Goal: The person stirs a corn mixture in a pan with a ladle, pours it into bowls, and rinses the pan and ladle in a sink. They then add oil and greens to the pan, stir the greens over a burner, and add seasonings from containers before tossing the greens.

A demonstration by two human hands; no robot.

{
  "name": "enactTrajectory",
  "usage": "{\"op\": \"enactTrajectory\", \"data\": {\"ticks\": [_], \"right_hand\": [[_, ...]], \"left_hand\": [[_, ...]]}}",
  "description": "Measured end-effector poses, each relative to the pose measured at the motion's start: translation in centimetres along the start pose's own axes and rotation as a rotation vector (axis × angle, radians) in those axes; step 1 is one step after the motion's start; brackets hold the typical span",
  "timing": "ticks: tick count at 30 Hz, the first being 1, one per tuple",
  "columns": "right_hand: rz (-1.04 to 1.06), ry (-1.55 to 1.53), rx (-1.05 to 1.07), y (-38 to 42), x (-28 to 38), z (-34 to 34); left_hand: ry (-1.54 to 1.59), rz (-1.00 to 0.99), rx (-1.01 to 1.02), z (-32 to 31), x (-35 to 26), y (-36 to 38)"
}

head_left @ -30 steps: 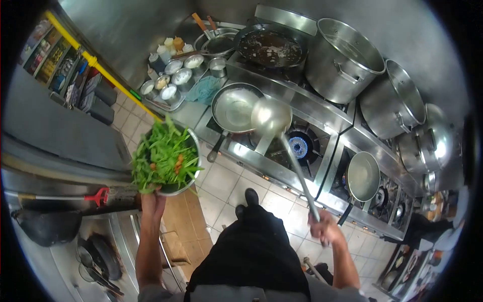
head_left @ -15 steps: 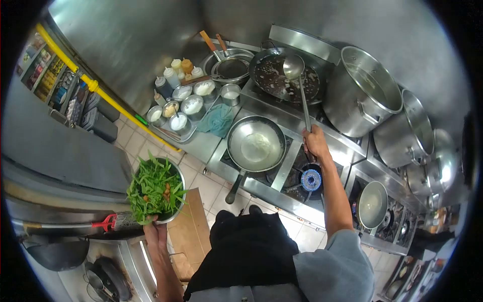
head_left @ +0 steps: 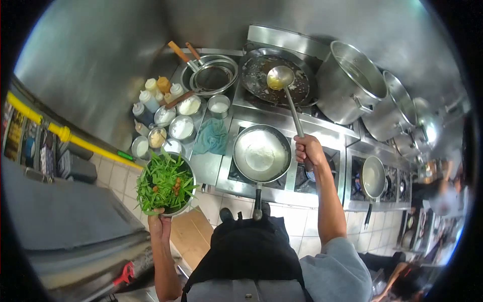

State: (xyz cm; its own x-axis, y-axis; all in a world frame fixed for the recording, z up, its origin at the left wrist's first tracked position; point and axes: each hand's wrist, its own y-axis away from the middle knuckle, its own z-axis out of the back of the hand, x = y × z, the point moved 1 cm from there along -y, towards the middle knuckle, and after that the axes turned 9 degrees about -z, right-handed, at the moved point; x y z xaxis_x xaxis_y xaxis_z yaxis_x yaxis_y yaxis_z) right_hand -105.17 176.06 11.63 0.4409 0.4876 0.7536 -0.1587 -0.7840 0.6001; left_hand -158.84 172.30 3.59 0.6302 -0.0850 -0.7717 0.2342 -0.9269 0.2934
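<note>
My left hand [head_left: 159, 224] grips the near rim of a metal bowl [head_left: 192, 176] heaped with green leaves [head_left: 163, 183] and a few brown bits. My right hand [head_left: 309, 151] is wrapped around the handle of a long metal ladle [head_left: 293, 110]. The ladle's cup holds some yellowish liquid and hangs over a wide dark pan [head_left: 251, 83], whose dark contents have pale flecks floating in them. On the front left burner, between my hands, sits a frying pan [head_left: 261, 153] with its handle toward me. Its inside is pale and shiny.
Squeeze bottles [head_left: 148, 100], seasoning tins [head_left: 182, 128] and a teal cloth [head_left: 210, 136] stand left of the stove. Strainers rest in a basin [head_left: 229, 60] behind. Tall stockpots [head_left: 347, 83] and another pan [head_left: 374, 176] are at right. A person's arm [head_left: 395, 279] shows lower right.
The ladle cup now shows yellowish liquid. My view has turned, and the bowl of greens is nearer the seasoning tins. Both hands keep their hold.
</note>
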Motion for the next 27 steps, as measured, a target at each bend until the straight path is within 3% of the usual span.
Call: {"op": "enactTrajectory", "data": {"ticks": [8,9,11,12,14,17,19,20,21,23,27], "right_hand": [[0.045,-0.212,-0.038,2.2,-2.0,-2.7],[0.044,-0.201,-0.115,3.1,-2.4,-3.3],[0.05,-0.247,-0.145,6.3,-2.5,-4.1],[0.054,-0.291,-0.033,6.8,-3.4,-3.1],[0.08,-0.454,0.125,10.3,-4.4,-4.1],[0.058,-0.52,0.159,14.1,-7.6,-4.4],[-0.004,-0.492,0.034,16.9,-10.0,-5.4],[-0.007,-0.497,0.043,17.9,-11.4,-6.2],[-0.029,-0.523,0.041,17.9,-13.0,-6.4],[-0.065,-0.543,0.062,17.4,-16.4,-7.6],[-0.13,-0.282,-0.165,14.5,-22.9,-7.8]], "left_hand": [[-0.05,0.104,0.207,0.0,-1.8,-6.9],[-0.083,0.111,0.268,-1.0,-1.7,-6.9],[-0.027,0.234,0.402,-2.1,-1.3,-7.5],[0.055,0.3,0.483,-0.8,0.0,-9.2],[-0.019,0.317,0.461,-1.5,1.6,-10.2],[-0.053,0.29,0.468,0.7,2.1,-11.9],[-0.066,0.328,0.497,-0.1,2.0,-11.6],[-0.069,0.333,0.558,6.6,4.0,-16.3],[-0.178,0.327,0.311,1.8,2.2,-12.4],[-0.11,0.383,0.324,1.9,2.9,-12.7],[-0.166,0.404,0.344,0.5,2.1,-10.9]]}}
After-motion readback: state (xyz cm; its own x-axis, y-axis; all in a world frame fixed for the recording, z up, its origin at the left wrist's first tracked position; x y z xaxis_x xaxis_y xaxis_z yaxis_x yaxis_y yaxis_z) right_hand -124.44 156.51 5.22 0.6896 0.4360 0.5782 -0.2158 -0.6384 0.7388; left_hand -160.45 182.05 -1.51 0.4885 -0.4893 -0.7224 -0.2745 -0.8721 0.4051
